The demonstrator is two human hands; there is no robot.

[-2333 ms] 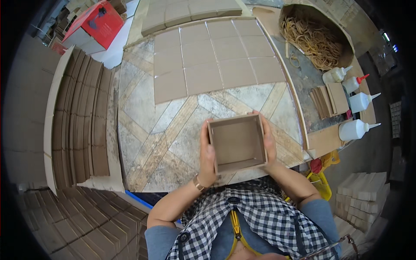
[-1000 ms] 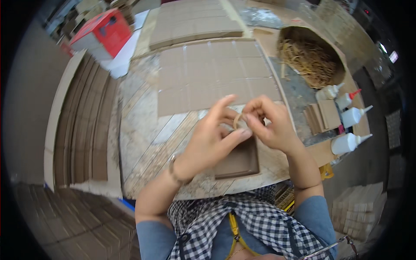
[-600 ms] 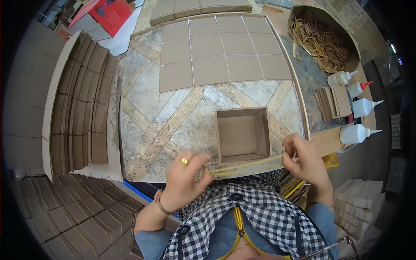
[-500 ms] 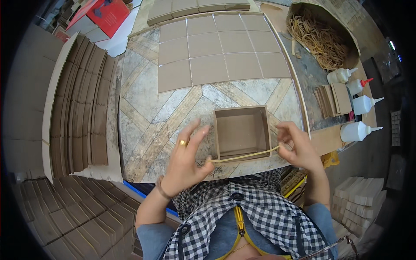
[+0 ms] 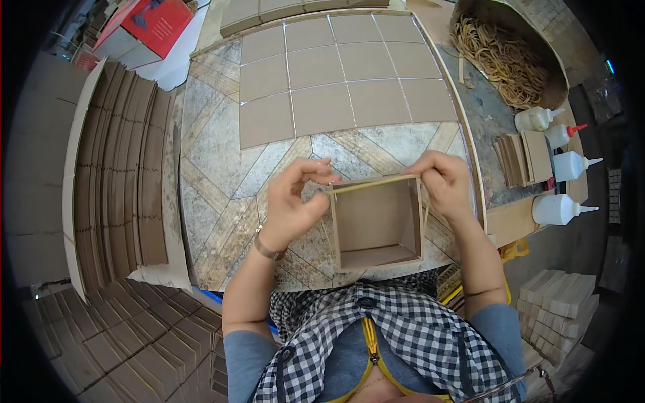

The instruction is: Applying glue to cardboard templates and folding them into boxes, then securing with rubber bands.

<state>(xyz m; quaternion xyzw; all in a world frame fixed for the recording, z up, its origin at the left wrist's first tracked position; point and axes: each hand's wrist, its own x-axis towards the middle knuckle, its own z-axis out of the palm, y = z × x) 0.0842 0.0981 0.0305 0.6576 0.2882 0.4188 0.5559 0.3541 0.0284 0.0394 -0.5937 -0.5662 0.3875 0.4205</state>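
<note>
An open square brown box (image 5: 380, 255) sits at the table's near edge between my hands. A yellowish rubber band (image 5: 375, 183) stretches across its far edge, and strands of it run down along both sides toward me. My left hand (image 5: 295, 199) is closed on the band at the far left corner, fingers curled and thumb bent in. At the far right corner my right hand (image 5: 443, 187) pinches the band's other end. The band's near part, by the box's front wall, is hidden.
Flat brown panels (image 5: 346, 77) lie in a grid beyond the box. Upright stacked boards (image 5: 121, 174) stand at left. On the right are a container of rubber bands (image 5: 500, 60), small brown pieces (image 5: 524, 159) and several white squeeze bottles (image 5: 556, 209). A red box (image 5: 151, 30) is far left.
Both hands have moved away from me, carrying the band from the box's near edge to its far edge. The band now runs along the sides. The box has shifted slightly toward me.
</note>
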